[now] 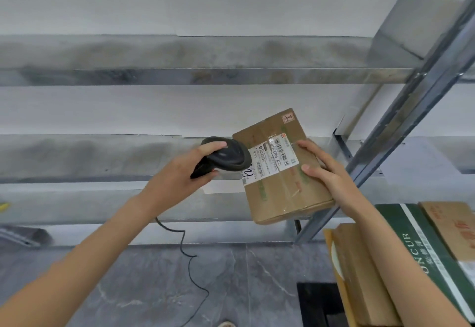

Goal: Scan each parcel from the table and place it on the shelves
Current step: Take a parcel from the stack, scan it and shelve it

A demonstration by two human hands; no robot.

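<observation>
A flat brown cardboard parcel (282, 187) with a white barcode label (272, 159) is held in the air in front of the metal shelves (102, 157). My right hand (326, 169) grips its right edge, thumb on top. My left hand (177, 175) grips a black handheld scanner (226, 157) by its handle. The scanner's head sits over the left part of the label and hides a bit of it. A thin black cable (190, 262) hangs from the scanner down toward the floor.
Several parcels lie at lower right: a brown one (359, 275), a green box with white lettering (421, 247), another brown one (452, 229). A slanted metal shelf post (401, 126) runs behind the held parcel. Grey stone floor (154, 288) lies below.
</observation>
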